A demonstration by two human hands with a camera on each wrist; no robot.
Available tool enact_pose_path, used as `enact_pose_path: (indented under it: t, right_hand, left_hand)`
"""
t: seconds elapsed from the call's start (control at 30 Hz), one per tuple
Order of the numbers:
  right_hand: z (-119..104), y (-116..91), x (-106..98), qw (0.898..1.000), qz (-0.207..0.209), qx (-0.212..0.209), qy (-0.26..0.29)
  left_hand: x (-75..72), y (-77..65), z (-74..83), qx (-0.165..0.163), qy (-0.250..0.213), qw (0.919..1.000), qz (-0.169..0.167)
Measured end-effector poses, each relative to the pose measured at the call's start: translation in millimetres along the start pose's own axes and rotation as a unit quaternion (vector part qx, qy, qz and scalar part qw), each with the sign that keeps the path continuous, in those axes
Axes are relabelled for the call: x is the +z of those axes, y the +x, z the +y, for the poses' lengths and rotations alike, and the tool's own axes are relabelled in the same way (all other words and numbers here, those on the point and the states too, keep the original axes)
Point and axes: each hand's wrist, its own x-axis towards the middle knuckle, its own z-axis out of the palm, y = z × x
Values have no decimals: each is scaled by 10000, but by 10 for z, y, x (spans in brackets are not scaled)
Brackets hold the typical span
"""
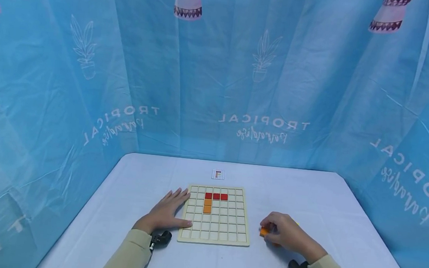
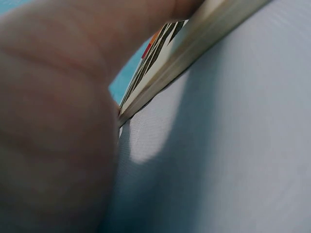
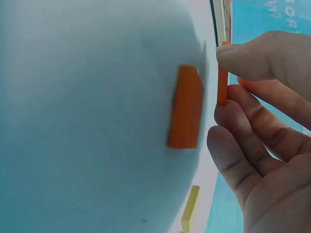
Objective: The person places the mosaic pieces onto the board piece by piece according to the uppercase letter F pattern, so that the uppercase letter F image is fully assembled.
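Note:
A pale wooden grid board (image 1: 216, 236) lies on the white table. Three red tiles (image 1: 216, 196) form a row on it, with two orange tiles (image 1: 207, 206) running down beneath the leftmost red one. My left hand (image 1: 166, 213) rests at the board's left edge, fingers spread and the thumb over its lower left part. To the right of the board, my right hand (image 1: 284, 232) pinches an orange tile (image 3: 222, 85) between thumb and fingers. Another orange tile (image 3: 186, 109) lies on the cloth close by in the right wrist view.
A small printed card (image 1: 218, 174) with a coloured grid pattern lies behind the board. A yellow tile (image 3: 191, 208) is on the table by the right hand, mostly hidden in the head view. Blue curtains (image 1: 226, 87) surround the table's back and sides.

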Motion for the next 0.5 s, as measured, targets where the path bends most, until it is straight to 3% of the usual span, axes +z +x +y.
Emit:
enact_pose_path:
  t: [0.3,0.5]
  right_hand:
    - [-5,124,-81,9994,310,128,-39]
    - [7,192,-118,9987,494,-98,53]
  left_hand:
    - [0,1,-8,80,-31,10000,45]
    - [14,4,-12,97,-42,9999,64]
